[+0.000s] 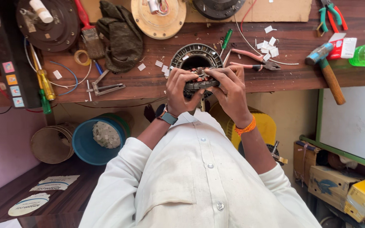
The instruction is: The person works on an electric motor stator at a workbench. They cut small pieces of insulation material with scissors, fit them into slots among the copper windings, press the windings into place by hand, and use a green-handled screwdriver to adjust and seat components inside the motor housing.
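Motor winding core (pixel 200 83) sits gripped between both our hands at the near edge of the wooden tabletop (pixel 148 82), just in front of a round dark motor housing (pixel 196 55). Left hand (pixel 181 90) is closed around its left side and right hand (pixel 230 90) around its right, fingers curled over the top. Pink-handled pliers (pixel 252 59) lie just right of the housing, a hammer (pixel 328 71) farther right, a yellow screwdriver (pixel 45 82) well left.
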`<action>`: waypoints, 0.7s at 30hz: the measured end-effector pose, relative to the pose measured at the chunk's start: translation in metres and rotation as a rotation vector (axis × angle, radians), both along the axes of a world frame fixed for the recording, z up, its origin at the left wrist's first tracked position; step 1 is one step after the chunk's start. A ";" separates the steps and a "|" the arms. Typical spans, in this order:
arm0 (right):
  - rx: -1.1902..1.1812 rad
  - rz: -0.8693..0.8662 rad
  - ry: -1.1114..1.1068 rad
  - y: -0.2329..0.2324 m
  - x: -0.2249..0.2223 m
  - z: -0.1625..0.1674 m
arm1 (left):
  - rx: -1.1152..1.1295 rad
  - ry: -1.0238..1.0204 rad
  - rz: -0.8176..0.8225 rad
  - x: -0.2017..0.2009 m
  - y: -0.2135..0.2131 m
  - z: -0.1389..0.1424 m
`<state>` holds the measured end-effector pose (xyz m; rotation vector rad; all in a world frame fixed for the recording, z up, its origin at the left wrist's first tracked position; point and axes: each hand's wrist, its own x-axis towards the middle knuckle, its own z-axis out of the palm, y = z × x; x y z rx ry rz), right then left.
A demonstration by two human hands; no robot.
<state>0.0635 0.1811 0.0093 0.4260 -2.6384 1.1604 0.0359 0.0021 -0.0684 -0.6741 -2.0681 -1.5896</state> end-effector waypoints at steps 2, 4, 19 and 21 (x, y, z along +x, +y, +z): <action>0.002 -0.016 0.002 -0.003 0.001 -0.001 | -0.004 -0.012 0.004 0.000 0.000 0.001; 0.003 -0.020 0.031 -0.004 0.001 -0.003 | -0.010 -0.025 0.010 0.000 0.001 0.002; -0.312 -0.033 -0.053 0.020 0.008 -0.020 | -0.014 -0.040 -0.161 -0.006 -0.014 0.019; -0.411 -0.184 -0.083 0.028 0.017 -0.037 | -0.024 0.010 -0.122 -0.004 -0.011 0.023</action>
